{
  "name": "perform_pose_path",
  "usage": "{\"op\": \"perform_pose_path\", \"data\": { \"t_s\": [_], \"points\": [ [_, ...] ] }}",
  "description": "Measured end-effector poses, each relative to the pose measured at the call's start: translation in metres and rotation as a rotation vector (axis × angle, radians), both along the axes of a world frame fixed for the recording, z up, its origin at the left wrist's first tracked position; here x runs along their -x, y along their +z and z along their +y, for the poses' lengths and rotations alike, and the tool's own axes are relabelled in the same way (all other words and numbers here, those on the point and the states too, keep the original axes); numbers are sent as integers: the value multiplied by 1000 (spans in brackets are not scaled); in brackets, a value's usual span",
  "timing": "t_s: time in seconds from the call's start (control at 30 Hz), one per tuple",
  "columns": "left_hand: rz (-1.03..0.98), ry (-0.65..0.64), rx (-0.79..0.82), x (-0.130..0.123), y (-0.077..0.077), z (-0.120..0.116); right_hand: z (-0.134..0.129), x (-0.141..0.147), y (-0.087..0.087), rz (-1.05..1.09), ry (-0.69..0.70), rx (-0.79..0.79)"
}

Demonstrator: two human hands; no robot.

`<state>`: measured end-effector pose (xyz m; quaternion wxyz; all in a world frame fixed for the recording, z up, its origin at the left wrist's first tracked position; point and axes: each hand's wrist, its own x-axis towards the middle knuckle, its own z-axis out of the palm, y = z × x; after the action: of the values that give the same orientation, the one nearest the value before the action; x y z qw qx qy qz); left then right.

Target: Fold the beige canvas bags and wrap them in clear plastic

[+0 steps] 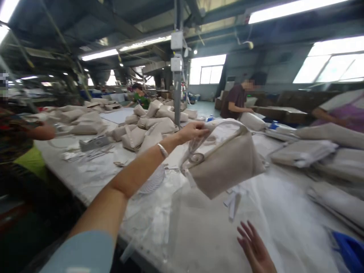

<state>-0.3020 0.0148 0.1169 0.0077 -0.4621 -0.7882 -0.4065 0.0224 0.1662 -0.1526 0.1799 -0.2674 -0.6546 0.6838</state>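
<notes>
A beige handbag (227,163) hangs tilted in the air over the worktable, a little right of the middle. My left hand (195,131) is closed around its strap, with the arm stretched far forward. White paper tags (233,203) show just below the bag; whether they hang from it or lie apart I cannot tell. Low in the view, my right hand (254,246) is held over the table with its fingers spread and nothing in it. The bag and that hand are slightly blurred.
Beige bags are heaped (153,125) around a grey post (178,83). More flat bags (304,151) lie stacked at the right, near a blue object (348,246). A grey box (95,143) sits at left. Co-workers stand around the table, one in a dark shirt (234,99).
</notes>
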Motion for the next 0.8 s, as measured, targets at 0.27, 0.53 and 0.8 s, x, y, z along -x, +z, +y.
{"op": "perform_pose_path", "data": {
  "t_s": [0.27, 0.53, 0.8],
  "points": [
    [-371, -381, 66, -83, 4, -8, -29, -31, -1, 274, 184, 413],
    [1, -95, 294, -93, -89, 11, -83, -85, -18, -67, 526, 271],
    [171, -155, 622, -172, -176, -77, -16, -62, 48, 200, 394, -1048]
  ]
}}
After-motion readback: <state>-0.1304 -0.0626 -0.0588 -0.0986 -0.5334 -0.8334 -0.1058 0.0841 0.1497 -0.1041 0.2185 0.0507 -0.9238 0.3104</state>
